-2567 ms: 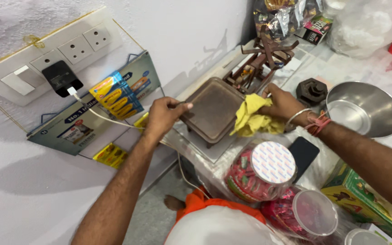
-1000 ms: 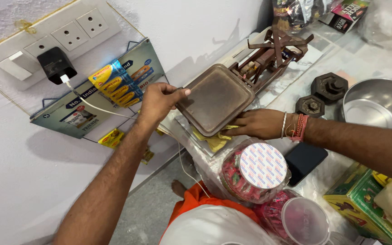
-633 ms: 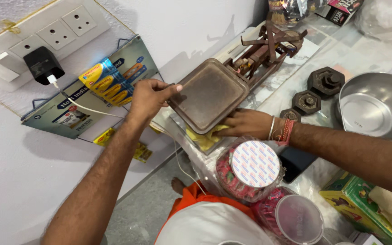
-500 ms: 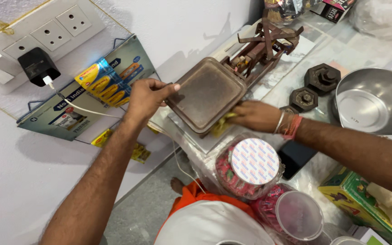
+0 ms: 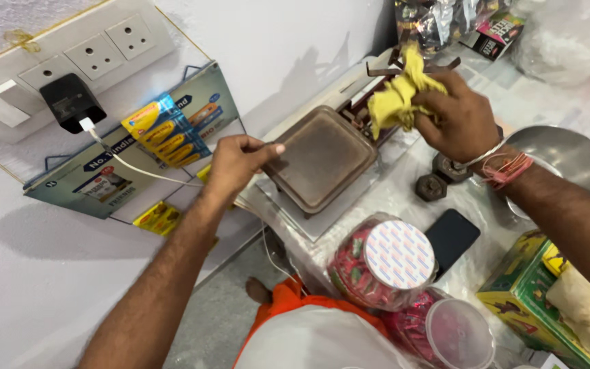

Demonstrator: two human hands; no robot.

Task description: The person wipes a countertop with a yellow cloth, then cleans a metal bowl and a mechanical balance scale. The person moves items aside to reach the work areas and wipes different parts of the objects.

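Counter: right hand lifts yellow cloth

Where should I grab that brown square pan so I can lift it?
Grip the raised rim of the pan at its near-left corner, coming from the wall side, as the left hand does. The rim is a lip that fingers can hook, and the scale frame crowds the far side, where the right hand holds a yellow cloth.

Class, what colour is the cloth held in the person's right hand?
Yellow: the cloth, bunched in the right hand, shows best in the head view.
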